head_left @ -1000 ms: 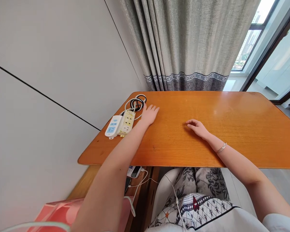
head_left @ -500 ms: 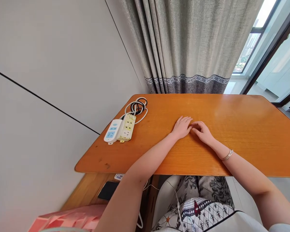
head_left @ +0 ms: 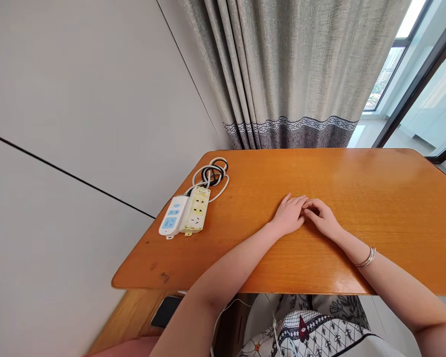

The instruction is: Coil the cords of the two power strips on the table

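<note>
On one desk [head_left: 364,186] we find two hands together: our left hand [head_left: 290,214] lies flat, palm down, and our right hand [head_left: 324,220], loosely curled, meets its fingertips. Two power strips [head_left: 195,212] lie side by side near the desk's left edge, well apart from us (coiled cords [head_left: 213,174] just beyond: one black, at least one white).
</note>
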`<state>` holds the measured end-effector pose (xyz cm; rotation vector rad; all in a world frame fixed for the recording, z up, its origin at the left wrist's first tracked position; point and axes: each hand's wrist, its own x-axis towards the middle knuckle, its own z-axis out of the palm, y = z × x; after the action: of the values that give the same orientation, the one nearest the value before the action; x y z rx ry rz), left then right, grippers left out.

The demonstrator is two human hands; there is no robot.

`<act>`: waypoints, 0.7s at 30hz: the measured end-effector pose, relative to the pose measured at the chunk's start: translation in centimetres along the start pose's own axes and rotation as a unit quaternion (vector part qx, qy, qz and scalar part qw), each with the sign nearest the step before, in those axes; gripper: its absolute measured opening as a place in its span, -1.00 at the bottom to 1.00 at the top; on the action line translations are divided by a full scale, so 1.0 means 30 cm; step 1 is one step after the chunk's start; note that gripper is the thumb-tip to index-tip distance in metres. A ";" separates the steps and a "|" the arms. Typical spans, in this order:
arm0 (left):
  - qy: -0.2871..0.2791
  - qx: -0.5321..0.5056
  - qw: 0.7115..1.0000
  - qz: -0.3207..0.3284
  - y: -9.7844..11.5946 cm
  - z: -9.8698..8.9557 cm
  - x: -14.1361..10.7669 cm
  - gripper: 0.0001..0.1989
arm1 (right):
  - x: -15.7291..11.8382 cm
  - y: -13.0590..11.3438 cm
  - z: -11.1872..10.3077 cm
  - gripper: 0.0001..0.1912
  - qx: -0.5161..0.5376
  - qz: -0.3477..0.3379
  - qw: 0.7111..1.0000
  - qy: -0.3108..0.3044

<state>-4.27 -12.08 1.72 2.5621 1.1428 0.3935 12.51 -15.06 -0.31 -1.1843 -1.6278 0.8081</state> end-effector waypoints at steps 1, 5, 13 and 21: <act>-0.002 -0.003 1.000 -0.002 0.003 -0.001 -0.006 -0.43 | -0.002 -0.004 0.003 -0.90 0.002 0.000 1.000 0.001; -0.009 -0.011 1.000 -0.015 0.024 -0.011 -0.024 -0.45 | -0.016 -0.020 0.029 -0.92 0.024 0.011 1.000 0.011; -0.031 0.011 0.996 -0.080 0.138 -0.044 -0.033 -0.62 | -0.046 -0.020 0.074 -0.94 0.102 0.038 0.993 0.050; -0.014 0.022 0.996 -0.085 0.130 -0.040 -0.037 -0.68 | -0.045 -0.013 0.081 -0.88 0.147 0.065 0.986 0.034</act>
<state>-2.81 -15.18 4.17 2.4748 1.3613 0.2939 10.24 -16.42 -1.21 -1.0999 -1.3329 1.0403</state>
